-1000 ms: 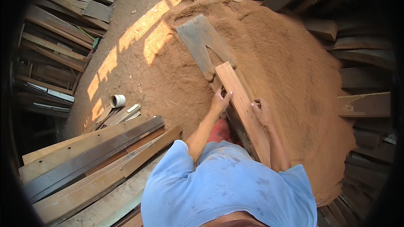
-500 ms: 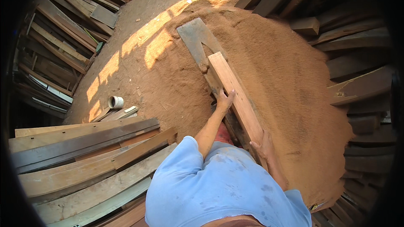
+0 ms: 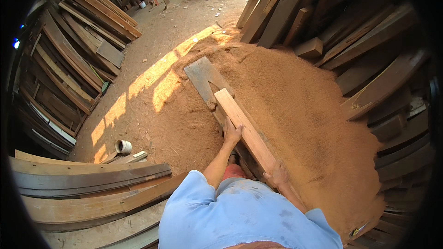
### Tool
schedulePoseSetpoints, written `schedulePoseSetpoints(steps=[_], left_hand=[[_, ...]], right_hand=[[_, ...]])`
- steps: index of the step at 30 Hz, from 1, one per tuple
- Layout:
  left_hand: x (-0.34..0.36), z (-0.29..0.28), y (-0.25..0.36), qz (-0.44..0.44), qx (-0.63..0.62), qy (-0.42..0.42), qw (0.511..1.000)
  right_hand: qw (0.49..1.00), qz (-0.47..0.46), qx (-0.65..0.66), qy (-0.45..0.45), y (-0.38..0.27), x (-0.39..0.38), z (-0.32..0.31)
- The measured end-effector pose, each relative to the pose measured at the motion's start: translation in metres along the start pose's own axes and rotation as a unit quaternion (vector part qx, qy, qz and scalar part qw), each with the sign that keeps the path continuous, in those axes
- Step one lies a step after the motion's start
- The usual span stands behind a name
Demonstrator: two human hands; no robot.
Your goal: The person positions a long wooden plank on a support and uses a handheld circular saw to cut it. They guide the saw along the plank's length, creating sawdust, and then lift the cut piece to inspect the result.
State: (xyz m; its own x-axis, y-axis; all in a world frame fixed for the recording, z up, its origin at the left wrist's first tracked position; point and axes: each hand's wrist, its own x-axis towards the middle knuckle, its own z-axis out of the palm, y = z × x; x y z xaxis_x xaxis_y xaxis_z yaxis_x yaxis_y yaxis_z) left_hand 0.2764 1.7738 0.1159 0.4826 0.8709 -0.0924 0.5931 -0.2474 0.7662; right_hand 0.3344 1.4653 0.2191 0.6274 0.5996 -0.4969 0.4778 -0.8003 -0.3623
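A pale plank (image 3: pixel 247 129) lay slanted over a grey board (image 3: pixel 201 76) on the sawdust heap (image 3: pixel 300 110); the left hand (image 3: pixel 231 132) closed on its edge, the right hand (image 3: pixel 277 175) clasping its near end. Stacked timber (image 3: pixel 69 60) lined the dirt floor (image 3: pixel 184 18) and walls around.

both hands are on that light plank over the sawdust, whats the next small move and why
Probably keep sliding the light plank forward along the grey board beneath it. The left hand presses on the plank's left edge partway up, and the right hand grips its near end, so both are set to push. Its far end already overlaps the grey board, and the sawdust pile lies open ahead.
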Motion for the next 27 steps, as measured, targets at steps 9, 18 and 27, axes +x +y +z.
schedulePoseSetpoints(steps=[9, 18, 27], left_hand=[[-0.080, 0.024, 0.119, 0.381, 0.188, -0.176, 0.888], [-0.129, 0.068, 0.106, 0.559, 0.211, -0.482, 0.641], [-0.124, 0.067, 0.117, 0.634, 0.268, -0.492, 0.534]], right_hand=[[0.985, -0.005, 0.169, 0.036, 0.027, -0.002, -0.009], [0.942, 0.240, 0.192, 0.132, 0.104, -0.068, 0.009], [0.934, 0.329, 0.061, 0.125, 0.049, -0.099, 0.025]])
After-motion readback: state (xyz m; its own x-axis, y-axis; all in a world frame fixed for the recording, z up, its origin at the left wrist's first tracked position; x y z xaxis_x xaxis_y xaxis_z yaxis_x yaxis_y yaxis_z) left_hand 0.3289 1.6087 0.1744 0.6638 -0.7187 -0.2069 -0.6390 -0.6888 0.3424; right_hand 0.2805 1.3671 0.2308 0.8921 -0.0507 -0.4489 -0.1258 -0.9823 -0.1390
